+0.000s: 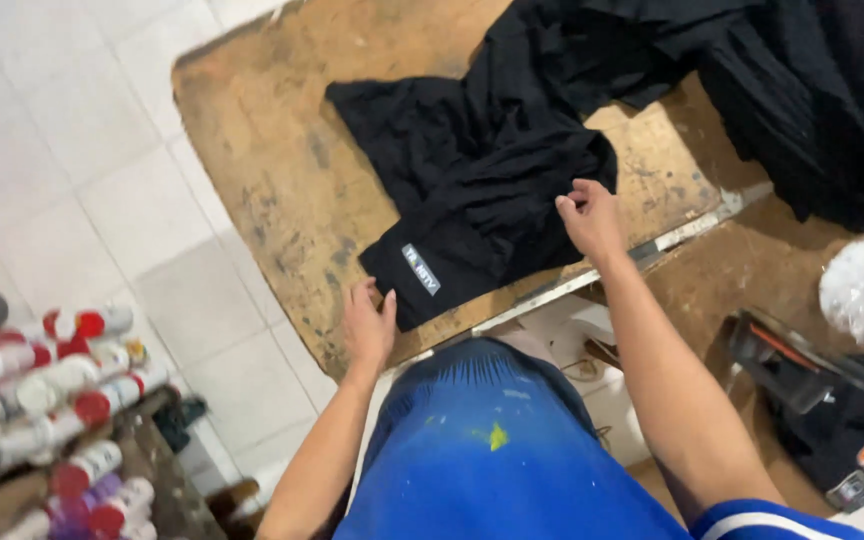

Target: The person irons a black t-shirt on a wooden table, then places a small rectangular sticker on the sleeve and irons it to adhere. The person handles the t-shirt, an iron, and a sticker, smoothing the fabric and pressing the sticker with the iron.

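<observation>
Head view: your left hand lies flat, fingers released, beside the black garment; right hand pinches its fabric. Pull evenly, keeping it smooth on the wooden board.

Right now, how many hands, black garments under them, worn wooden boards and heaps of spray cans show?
Hands: 2, the left hand and the right hand
Black garment with a label: 1
Worn wooden board: 1
Heap of spray cans: 1
Total: 5

Bright even light, soft blur.
</observation>
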